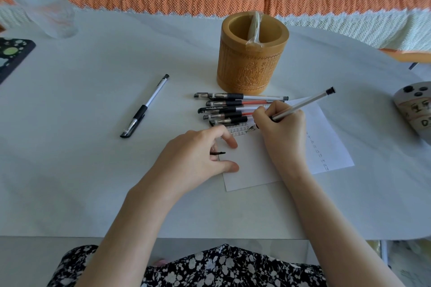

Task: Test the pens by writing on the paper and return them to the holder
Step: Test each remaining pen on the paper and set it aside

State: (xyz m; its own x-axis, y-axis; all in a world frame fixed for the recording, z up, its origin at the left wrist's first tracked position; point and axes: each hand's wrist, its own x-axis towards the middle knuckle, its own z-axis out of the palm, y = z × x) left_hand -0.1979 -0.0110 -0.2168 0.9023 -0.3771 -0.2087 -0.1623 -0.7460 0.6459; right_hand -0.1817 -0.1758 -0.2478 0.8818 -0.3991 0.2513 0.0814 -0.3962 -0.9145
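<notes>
The white counter (pixel 93 182) carries a sheet of paper (pixel 251 170), lying just in front of the carved bamboo pen holder (pixel 251 70) and slightly to its right. In front of the holder, the right hand (pixel 282 128) has its grip clenched round a clear pen (pixel 303 105), tip on the paper. The left hand (pixel 193 154), nearer the counter's edge, grips a black cap (pixel 219 153). Five capped pens (pixel 233 109) lie at the holder's foot. A lone pen (pixel 147 106) lies well to its left.

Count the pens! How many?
7: a pile of five before the holder, a lone pen at left, a held pen in the right hand. Others may hide under hands.
</notes>
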